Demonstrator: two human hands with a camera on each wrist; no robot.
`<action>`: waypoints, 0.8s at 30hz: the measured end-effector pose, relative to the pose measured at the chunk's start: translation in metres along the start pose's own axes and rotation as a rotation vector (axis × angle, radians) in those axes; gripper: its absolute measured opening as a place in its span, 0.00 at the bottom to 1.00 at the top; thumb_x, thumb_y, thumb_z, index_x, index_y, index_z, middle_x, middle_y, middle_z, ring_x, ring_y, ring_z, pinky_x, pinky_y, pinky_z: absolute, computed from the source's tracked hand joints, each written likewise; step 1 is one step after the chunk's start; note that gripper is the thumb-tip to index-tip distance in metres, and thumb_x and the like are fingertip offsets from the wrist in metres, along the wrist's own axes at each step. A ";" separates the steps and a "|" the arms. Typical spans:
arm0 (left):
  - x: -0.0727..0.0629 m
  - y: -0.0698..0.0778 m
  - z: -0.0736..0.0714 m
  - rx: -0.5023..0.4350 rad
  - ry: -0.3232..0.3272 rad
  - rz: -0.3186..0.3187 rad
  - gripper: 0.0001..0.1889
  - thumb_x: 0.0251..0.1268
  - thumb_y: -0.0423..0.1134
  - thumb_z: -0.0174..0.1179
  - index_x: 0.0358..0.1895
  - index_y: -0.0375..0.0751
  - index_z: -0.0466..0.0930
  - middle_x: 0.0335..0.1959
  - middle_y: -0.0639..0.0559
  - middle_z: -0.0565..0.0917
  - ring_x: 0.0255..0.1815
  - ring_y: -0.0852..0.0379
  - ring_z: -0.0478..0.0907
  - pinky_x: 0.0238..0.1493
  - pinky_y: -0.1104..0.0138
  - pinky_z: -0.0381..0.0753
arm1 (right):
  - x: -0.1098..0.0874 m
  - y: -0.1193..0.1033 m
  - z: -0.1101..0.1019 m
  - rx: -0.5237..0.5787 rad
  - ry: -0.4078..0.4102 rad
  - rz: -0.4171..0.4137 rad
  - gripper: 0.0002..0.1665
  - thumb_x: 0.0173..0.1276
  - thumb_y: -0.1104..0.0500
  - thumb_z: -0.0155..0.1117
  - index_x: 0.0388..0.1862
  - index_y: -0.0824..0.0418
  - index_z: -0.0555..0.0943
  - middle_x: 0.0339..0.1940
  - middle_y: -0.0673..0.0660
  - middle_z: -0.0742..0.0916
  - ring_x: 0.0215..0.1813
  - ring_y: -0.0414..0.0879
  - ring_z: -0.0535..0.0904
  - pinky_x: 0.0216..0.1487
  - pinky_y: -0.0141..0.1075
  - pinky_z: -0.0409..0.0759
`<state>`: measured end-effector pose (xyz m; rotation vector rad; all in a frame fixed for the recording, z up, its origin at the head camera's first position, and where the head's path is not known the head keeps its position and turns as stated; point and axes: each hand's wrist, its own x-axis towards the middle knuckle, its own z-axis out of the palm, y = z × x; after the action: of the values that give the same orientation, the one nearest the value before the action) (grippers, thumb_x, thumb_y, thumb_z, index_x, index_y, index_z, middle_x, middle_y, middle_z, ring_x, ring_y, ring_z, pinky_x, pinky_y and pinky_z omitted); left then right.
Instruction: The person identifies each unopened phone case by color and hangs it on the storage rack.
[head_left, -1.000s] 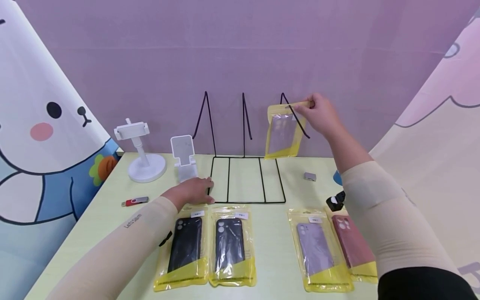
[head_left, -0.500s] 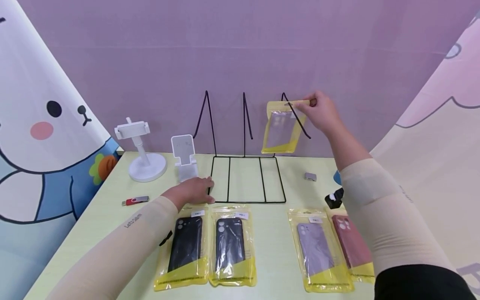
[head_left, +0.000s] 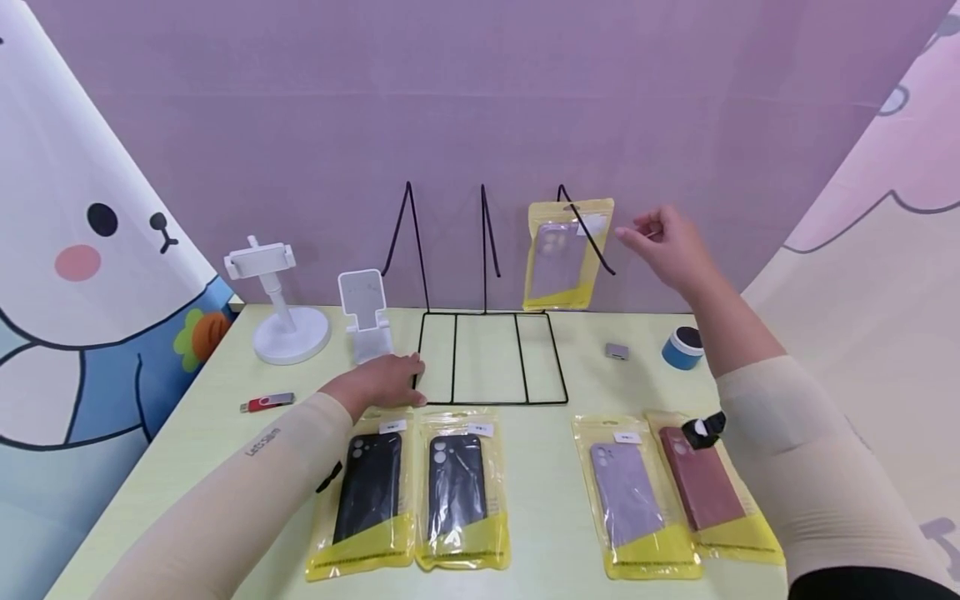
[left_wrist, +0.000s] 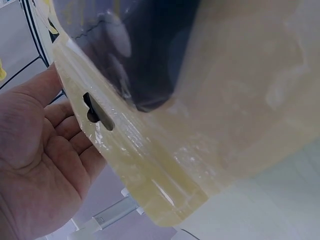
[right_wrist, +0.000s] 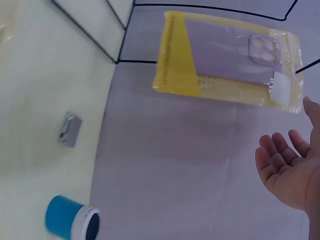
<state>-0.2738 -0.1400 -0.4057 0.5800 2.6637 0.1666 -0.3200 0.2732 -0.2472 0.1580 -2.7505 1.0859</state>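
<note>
A black wire display rack stands at the back of the table, three prongs rising from its base. My left hand grips the base at its front left corner; in the left wrist view a phone case bag partly covers the fingers. On the right prong hangs a packaged lilac phone case, upright, the prong through its hole. My right hand is just right of that bag, apart from it, fingers loosely bent around nothing. In the right wrist view, the lilac phone case shows beside the right hand.
Two bagged black phone cases lie in front of the rack. A bagged lilac case and a dark pink one lie front right. White phone stands, a red USB stick, a small grey block and a blue jar stand around.
My right hand has let go of the bagged lilac phone case and drawn away to the right. The bag now hangs from the right prong. My left hand stays at the rack's corner.
</note>
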 end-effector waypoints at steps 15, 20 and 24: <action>-0.001 0.001 -0.001 0.002 -0.001 0.012 0.33 0.70 0.52 0.59 0.72 0.37 0.64 0.78 0.37 0.55 0.76 0.38 0.57 0.76 0.50 0.59 | -0.063 0.067 0.019 -0.087 -0.154 -0.024 0.40 0.67 0.33 0.58 0.59 0.64 0.71 0.51 0.63 0.80 0.51 0.55 0.76 0.48 0.40 0.79; -0.001 0.001 -0.001 -0.007 -0.001 0.016 0.30 0.69 0.51 0.59 0.68 0.37 0.68 0.78 0.37 0.55 0.76 0.37 0.57 0.75 0.49 0.60 | -0.085 0.081 0.031 -0.114 -0.258 -0.051 0.32 0.71 0.39 0.59 0.59 0.64 0.73 0.53 0.62 0.83 0.53 0.55 0.79 0.50 0.44 0.79; 0.000 0.000 0.000 0.001 0.003 0.019 0.27 0.69 0.51 0.60 0.64 0.39 0.71 0.77 0.36 0.56 0.75 0.37 0.58 0.74 0.49 0.61 | -0.101 0.090 0.040 -0.117 -0.316 -0.063 0.32 0.71 0.40 0.60 0.60 0.63 0.73 0.53 0.62 0.83 0.53 0.54 0.80 0.52 0.48 0.80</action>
<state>-0.2737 -0.1394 -0.4061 0.6062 2.6618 0.1712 -0.2409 0.3145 -0.3569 0.4317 -3.0521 0.9521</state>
